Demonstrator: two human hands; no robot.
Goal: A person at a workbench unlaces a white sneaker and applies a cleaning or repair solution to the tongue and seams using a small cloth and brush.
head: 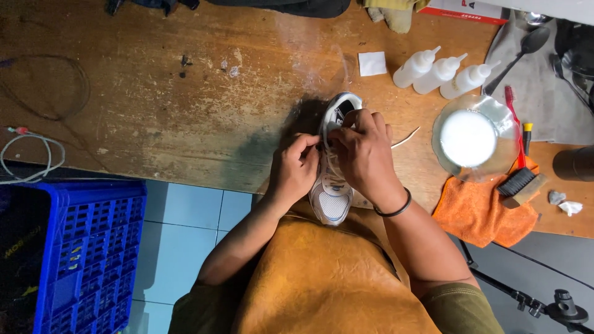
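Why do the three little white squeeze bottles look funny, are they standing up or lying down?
Lying down. The three white squeeze bottles rest on their sides on the wooden table, nozzles pointing up-right toward the spoon.

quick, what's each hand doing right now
Left hand: closed, fingers pinching at the laces of the white sneaker.
Right hand: closed over the top of the sneaker, gripping at the laces; what the fingertips pinch cannot be told.

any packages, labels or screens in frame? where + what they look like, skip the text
Flat box: top edge of the table, white with a red band, mostly cut off.
Blank white square card: on the table, left of the three white squeeze bottles.
Blue crate: lower left, beside the table.
No screens.
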